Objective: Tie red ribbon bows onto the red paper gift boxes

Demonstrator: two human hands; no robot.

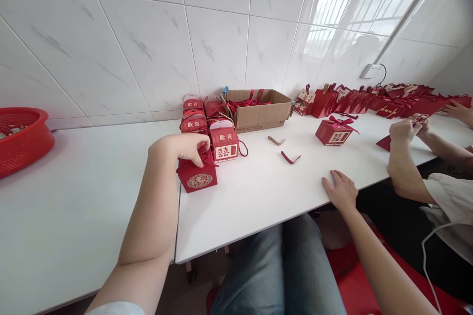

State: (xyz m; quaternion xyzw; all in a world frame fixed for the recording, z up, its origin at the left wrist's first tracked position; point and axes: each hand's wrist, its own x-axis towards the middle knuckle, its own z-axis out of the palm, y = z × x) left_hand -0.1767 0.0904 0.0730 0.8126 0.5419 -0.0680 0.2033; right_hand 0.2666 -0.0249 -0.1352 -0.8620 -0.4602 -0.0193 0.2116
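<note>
My left hand grips the top of a red gift box with a round gold emblem, at the front of a cluster of boxes on the white table. Right beside it stands another red gift box with a white label and a cord loop. More red boxes line up behind, partly hidden by my hand. My right hand lies on the table's front edge, fingers spread and holding nothing. Two short strips, one tan and one red, lie between my hands.
A cardboard box holding red ribbons stands against the tiled wall. Toward the right are a ribboned red box and a row of red bags. A co-worker's hands work there. At far left sits a red plastic basket.
</note>
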